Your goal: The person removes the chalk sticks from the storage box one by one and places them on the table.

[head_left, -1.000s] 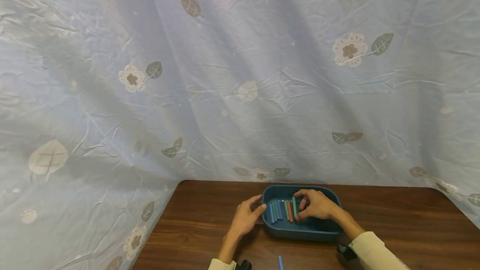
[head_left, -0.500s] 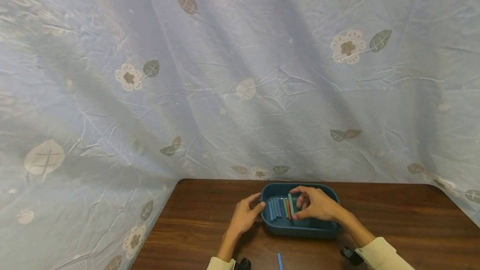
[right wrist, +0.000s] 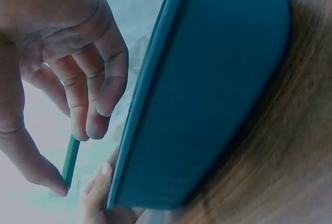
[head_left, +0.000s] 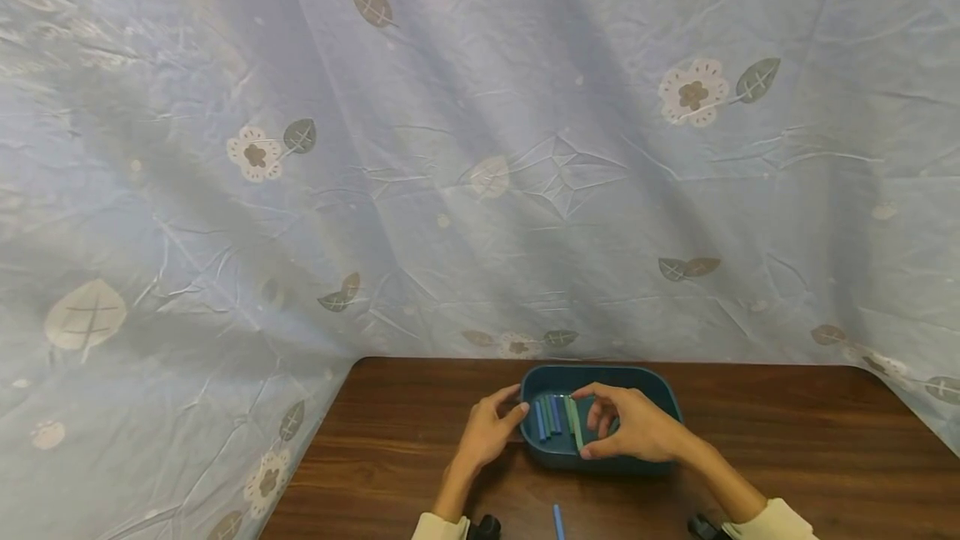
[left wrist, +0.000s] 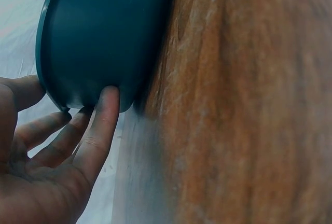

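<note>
A dark teal box (head_left: 615, 467) stands on the table. Inside, at its left end, several blue and green chalk sticks (head_left: 540, 421) lie side by side. Between thumb and index finger my right hand (head_left: 633, 423) pinches a green chalk stick (head_left: 576, 430) by its two ends, over the box beside that row; the right wrist view also shows this green stick (right wrist: 71, 157). My left hand (head_left: 483, 432) holds the box's left end, thumb at the rim and fingers (left wrist: 101, 130) against the outer wall. The red stick seen earlier is hidden now.
One blue chalk stick (head_left: 558, 522) lies on the brown wooden table (head_left: 390, 440), in front of the box. A pale blue cloth (head_left: 450, 190) with leaves and flowers hangs behind the table. Black wrist cameras (head_left: 483, 527) sit close to the tabletop.
My right hand has moved left across the box with the green chalk stick, which now covers the red one. My left hand stays on the box's left end.
</note>
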The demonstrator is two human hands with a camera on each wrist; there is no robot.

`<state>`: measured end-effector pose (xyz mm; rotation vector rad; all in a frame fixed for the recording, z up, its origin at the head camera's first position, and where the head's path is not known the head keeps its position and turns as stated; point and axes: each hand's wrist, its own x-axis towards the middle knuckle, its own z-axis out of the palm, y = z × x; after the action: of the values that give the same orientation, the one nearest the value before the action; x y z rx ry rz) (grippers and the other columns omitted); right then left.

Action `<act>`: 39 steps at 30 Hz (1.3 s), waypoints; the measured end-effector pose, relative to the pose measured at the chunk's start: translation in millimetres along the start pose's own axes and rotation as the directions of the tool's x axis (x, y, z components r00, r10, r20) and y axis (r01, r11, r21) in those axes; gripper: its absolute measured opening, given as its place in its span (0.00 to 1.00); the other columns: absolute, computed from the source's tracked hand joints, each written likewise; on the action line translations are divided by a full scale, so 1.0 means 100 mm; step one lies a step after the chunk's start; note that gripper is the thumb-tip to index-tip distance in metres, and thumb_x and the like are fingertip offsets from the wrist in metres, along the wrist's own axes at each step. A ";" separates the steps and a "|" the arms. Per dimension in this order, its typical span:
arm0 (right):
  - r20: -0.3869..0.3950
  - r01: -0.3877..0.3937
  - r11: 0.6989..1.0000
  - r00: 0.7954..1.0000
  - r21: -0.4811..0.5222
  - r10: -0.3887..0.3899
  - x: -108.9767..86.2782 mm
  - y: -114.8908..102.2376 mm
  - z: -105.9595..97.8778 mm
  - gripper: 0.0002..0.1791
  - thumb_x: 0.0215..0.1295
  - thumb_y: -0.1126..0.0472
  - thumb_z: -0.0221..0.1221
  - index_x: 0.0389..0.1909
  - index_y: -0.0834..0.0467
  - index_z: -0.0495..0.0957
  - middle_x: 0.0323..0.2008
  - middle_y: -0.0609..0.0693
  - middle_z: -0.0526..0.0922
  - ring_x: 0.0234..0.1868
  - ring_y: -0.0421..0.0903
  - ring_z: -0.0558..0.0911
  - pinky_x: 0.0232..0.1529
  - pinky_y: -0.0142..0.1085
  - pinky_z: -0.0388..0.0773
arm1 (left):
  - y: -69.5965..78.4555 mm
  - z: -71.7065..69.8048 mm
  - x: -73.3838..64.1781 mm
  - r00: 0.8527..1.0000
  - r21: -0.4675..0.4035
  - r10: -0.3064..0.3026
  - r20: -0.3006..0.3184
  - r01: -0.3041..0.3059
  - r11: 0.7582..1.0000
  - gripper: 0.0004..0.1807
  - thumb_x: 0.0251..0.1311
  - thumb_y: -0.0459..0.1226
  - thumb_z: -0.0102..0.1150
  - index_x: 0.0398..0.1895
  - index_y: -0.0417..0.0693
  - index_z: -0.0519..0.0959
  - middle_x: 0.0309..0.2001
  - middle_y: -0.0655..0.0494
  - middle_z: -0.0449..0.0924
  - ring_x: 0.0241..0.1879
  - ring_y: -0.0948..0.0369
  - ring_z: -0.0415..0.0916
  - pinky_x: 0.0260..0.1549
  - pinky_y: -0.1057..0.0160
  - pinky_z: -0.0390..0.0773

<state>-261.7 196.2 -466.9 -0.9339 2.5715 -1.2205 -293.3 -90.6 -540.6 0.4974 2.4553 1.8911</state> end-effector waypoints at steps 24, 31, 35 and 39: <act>0.012 0.083 0.992 0.996 0.094 -0.084 -0.36 -0.28 0.31 0.40 0.62 0.50 0.78 0.69 0.63 0.73 0.39 0.45 0.86 0.36 0.33 0.83 0.28 0.31 0.83 | 0.01 0.00 0.00 1.000 0.008 -0.004 0.005 0.004 1.000 0.25 0.75 0.38 0.64 0.70 0.35 0.77 0.57 0.36 0.86 0.49 0.43 0.89 0.38 0.53 0.94; 0.056 0.089 0.982 0.993 0.166 -0.100 -0.46 -0.27 0.44 0.40 0.64 0.51 0.77 0.70 0.64 0.72 0.38 0.47 0.86 0.35 0.32 0.82 0.31 0.30 0.85 | -0.01 -0.01 0.01 1.000 0.082 0.009 -0.003 -0.008 0.997 0.26 0.76 0.41 0.64 0.70 0.36 0.78 0.57 0.39 0.87 0.47 0.51 0.90 0.41 0.62 0.92; 0.084 0.086 0.974 0.991 0.211 -0.106 -0.50 -0.23 0.51 0.37 0.65 0.54 0.76 0.69 0.63 0.73 0.38 0.47 0.86 0.35 0.31 0.82 0.33 0.30 0.86 | -0.01 -0.02 0.00 1.000 0.097 0.010 0.002 -0.011 0.995 0.26 0.76 0.41 0.64 0.71 0.37 0.78 0.58 0.40 0.87 0.47 0.52 0.90 0.43 0.62 0.91; 0.102 0.124 0.966 0.983 0.225 -0.150 -0.51 -0.15 0.59 0.34 0.65 0.57 0.75 0.67 0.64 0.74 0.37 0.48 0.86 0.36 0.29 0.82 0.34 0.30 0.87 | -0.01 -0.01 0.00 1.000 0.074 0.004 0.007 -0.005 0.997 0.26 0.76 0.40 0.64 0.71 0.37 0.77 0.58 0.38 0.87 0.48 0.48 0.90 0.42 0.59 0.92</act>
<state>-191.6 180.7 -500.9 -1.1136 2.2589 -1.4029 -293.7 -92.3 -541.4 0.5104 2.5296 1.8029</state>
